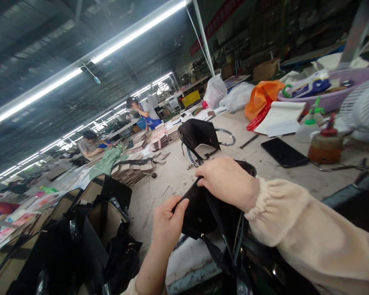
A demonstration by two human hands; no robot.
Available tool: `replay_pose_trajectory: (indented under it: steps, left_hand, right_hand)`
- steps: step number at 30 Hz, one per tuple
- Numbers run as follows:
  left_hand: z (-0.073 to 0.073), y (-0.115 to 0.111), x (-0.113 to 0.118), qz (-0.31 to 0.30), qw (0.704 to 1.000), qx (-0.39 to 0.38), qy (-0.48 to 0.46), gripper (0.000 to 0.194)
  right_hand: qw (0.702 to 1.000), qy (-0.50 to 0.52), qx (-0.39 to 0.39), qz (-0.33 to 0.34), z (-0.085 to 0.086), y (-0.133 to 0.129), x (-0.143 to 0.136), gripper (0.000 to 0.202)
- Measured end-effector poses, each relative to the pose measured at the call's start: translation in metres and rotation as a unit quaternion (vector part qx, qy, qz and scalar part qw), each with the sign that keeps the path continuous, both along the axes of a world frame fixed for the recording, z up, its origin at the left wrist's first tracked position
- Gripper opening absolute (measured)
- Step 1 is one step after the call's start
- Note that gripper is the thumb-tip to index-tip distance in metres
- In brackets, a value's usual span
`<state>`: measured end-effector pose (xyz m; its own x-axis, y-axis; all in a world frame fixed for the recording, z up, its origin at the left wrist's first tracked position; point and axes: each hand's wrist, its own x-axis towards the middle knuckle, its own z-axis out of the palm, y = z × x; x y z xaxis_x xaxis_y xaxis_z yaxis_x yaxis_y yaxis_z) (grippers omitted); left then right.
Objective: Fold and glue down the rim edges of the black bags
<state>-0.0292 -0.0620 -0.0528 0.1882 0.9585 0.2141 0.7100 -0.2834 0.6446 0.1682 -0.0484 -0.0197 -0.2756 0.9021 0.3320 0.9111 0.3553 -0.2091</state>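
A black bag (199,213) hangs over the table's front edge, its straps and metal fittings dangling below. My left hand (169,221) pinches the bag's upper edge between thumb and fingers. Close by on the right, my right hand (227,180) is closed on the same edge, fingers curled down over it. Beyond my hands, a second black bag (199,137) with wrapped handles rests on the table (160,184). Part of the held bag is hidden behind my right hand and sleeve.
Several black bags (110,192) with tan insides crowd the left. A phone (284,152), an amber bottle (326,145), a notebook (279,119), a purple basin (341,96) and a white fan (364,108) lie right. Stacked pieces (129,172) and two people are farther back.
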Motion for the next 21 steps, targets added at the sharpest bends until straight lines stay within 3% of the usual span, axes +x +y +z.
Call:
replay_pose_trajectory:
  steps: [4,9,12,16,21]
  left_hand:
    - [0.003,0.002,-0.004,-0.019,0.999,-0.004,0.032,0.029]
    - [0.026,0.005,0.004,-0.087,0.982,-0.009,0.168,0.024]
    - [0.037,0.010,0.019,-0.115,0.966,0.028,0.228,0.021]
    - [0.038,0.020,0.035,-0.101,0.949,0.081,0.286,0.026]
    - [0.035,0.023,0.036,-0.104,0.953,0.065,0.278,0.030]
  right_hand:
    - [1.000,-0.004,0.004,-0.004,0.000,0.001,-0.001,0.018]
    - [1.000,-0.006,-0.004,-0.004,0.004,-0.002,-0.002,0.018]
    - [1.000,-0.007,-0.012,-0.001,0.006,-0.006,-0.001,0.018]
    - [1.000,0.003,-0.018,-0.001,0.005,-0.011,0.009,0.015]
    - [1.000,-0.004,-0.018,-0.025,0.004,-0.020,0.026,0.027]
